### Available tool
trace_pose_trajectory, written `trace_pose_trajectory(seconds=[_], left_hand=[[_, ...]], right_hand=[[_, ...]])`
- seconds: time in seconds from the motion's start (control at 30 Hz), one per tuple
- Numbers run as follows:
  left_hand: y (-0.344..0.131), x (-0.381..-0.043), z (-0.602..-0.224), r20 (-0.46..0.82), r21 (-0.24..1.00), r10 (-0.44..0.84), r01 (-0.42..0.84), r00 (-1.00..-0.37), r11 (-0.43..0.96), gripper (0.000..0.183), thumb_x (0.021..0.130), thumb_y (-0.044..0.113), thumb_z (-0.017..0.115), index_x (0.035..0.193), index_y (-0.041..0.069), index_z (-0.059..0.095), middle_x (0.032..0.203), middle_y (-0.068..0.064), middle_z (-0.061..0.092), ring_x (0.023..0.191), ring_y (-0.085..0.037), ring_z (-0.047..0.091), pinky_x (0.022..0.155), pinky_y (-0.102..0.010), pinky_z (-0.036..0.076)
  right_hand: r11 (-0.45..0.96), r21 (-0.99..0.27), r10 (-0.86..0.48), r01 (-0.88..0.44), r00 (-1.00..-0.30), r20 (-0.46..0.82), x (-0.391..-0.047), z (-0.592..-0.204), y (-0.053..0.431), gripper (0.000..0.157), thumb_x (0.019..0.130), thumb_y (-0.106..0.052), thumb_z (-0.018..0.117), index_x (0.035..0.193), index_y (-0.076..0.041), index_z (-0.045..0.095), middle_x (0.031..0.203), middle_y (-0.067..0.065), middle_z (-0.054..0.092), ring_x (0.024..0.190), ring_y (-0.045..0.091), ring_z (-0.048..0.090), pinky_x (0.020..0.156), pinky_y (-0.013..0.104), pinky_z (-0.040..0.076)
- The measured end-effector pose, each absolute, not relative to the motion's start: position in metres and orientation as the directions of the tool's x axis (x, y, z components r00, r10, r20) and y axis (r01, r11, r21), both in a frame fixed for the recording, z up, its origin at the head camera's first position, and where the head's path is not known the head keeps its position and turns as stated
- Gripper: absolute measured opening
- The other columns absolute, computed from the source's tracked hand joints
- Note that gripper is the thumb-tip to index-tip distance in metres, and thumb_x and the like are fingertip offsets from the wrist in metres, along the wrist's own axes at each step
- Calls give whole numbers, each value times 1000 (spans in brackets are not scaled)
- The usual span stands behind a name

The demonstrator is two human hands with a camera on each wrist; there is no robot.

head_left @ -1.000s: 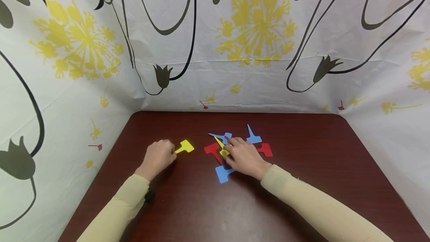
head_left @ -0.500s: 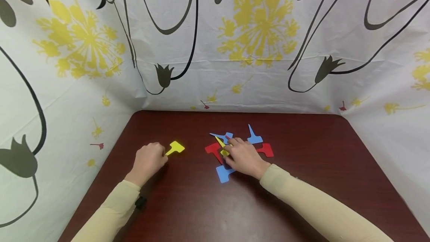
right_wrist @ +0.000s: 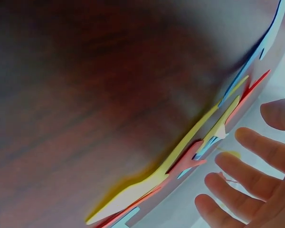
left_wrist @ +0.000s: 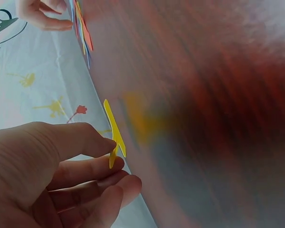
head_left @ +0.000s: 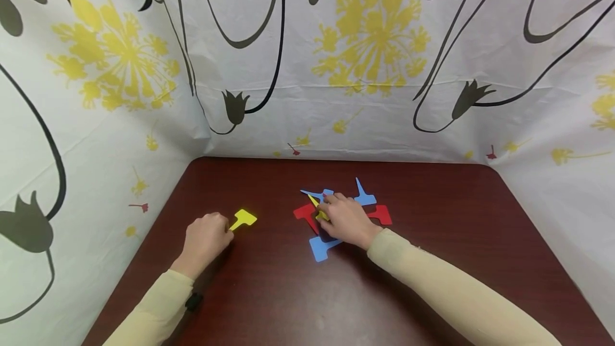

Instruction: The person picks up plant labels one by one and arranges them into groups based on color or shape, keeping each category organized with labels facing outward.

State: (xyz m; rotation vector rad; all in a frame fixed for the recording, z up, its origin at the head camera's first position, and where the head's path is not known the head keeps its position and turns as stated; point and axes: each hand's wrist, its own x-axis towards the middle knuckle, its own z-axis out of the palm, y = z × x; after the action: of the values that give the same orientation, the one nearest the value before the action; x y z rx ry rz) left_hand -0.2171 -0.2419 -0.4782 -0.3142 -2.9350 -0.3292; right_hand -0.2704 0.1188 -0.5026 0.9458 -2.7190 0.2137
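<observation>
My left hand pinches the narrow stem of a yellow T-shaped plant label between thumb and finger, left of the table's middle. In the left wrist view this yellow label is raised off the tabletop. Over a loose group of labels is my right hand, its fingers apart and relaxed with nothing gripped in the right wrist view. Around it lie a red label, another yellow label, a near blue label, a far blue label and a right-hand red label. The hand partly covers the group.
The dark wooden table has rounded far corners. White fabric with printed flowers hangs behind it and along both sides. One more blue label lies at the back of the group. A dark band is on the left wrist.
My left hand has drawn left and nearer to me, carrying the yellow plant label away from the group. My right hand has shifted only slightly over the labels.
</observation>
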Motion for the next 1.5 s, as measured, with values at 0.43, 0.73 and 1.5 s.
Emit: trace_pose_trajectory(seconds=[0.43, 0.73, 1.5], left_hand=[[-248, -197, -487, 175, 241, 114, 155, -978, 958, 37, 82, 5, 71, 54, 14, 49, 54, 0, 41, 47, -18, 36, 43, -32, 30], [-250, -182, -492, 174, 258, 76, 120, -982, 959, 41, 82, 4, 68, 51, 15, 44, 55, 1, 32, 48, -15, 28, 41, -29, 24], [-241, -166, -495, 85, 289, -14, 11, -996, 957, 41, 79, 9, 67, 50, 16, 39, 54, 5, 25, 49, -13, 23, 42, -28, 19]], right_hand=[[791, -37, -585, -611, -773, 245, -291, -501, 111, 25, 88, -37, 73, 102, -16, 76, 89, 0, 62, 77, 15, 55, 57, 30, 51], [791, -12, -592, -612, -769, 240, -303, -499, 104, 23, 91, -33, 72, 104, -15, 76, 88, -1, 61, 72, 14, 53, 53, 31, 49], [814, -88, -550, -575, -810, 203, -320, -491, 91, 15, 91, -30, 71, 92, -16, 75, 80, -2, 57, 66, 12, 50, 51, 27, 44]])
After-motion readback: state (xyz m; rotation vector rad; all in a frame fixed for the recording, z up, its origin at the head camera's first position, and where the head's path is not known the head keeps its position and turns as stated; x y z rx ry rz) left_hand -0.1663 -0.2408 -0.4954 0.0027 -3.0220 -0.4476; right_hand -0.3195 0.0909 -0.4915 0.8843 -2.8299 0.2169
